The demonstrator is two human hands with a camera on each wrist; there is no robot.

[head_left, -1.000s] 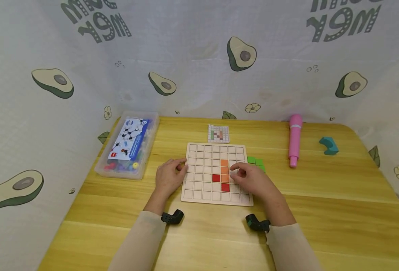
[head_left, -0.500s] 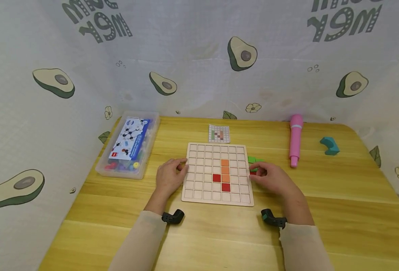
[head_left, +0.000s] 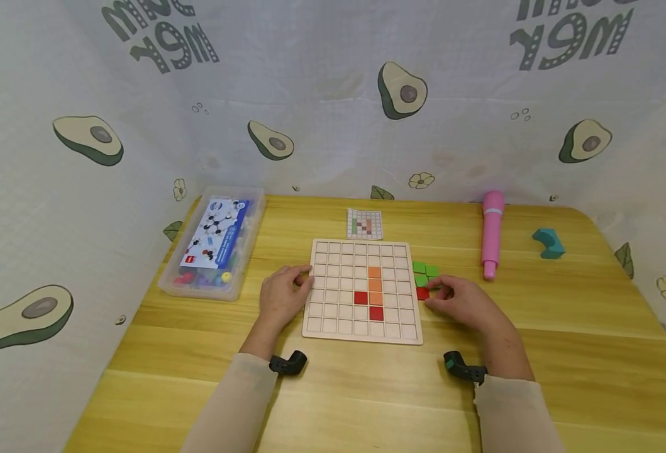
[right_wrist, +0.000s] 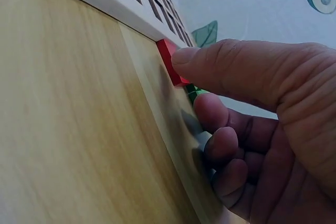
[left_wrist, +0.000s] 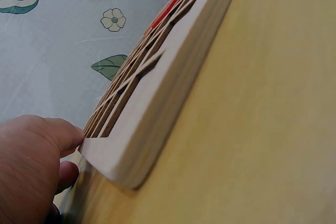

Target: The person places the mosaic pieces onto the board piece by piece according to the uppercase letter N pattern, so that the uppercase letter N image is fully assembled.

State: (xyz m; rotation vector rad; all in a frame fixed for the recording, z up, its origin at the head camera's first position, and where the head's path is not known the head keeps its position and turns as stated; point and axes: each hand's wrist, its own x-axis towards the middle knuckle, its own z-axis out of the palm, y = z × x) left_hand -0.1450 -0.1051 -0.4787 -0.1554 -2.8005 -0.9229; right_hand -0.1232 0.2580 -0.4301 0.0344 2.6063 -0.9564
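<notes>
A light wooden grid board [head_left: 333,329] lies on the table, with three orange square tiles [head_left: 375,285] stacked in one column. One red tile [head_left: 376,313] sits below them and another lies to their left. My left hand [head_left: 283,296] rests at the board's left side, thumb and fingertips against its edge. Just off the right edge, my right hand [head_left: 461,301] pinches a loose red square tile [right_wrist: 167,59] at table level. In the right wrist view the thumb lies on this tile, while the index finger is mostly hidden behind the thumb.
Several green tiles [head_left: 426,273] lie beside the board, just beyond the loose red one. A pattern card [head_left: 365,224] is behind the board. A clear plastic case [head_left: 212,242] stands left; a pink microphone-shaped toy [head_left: 492,236] and a teal curved block [head_left: 549,243] lie right.
My right hand has moved right, from over the board to the loose red tile beside it, and the green tiles show more fully. The left hand stays at the board's edge.
</notes>
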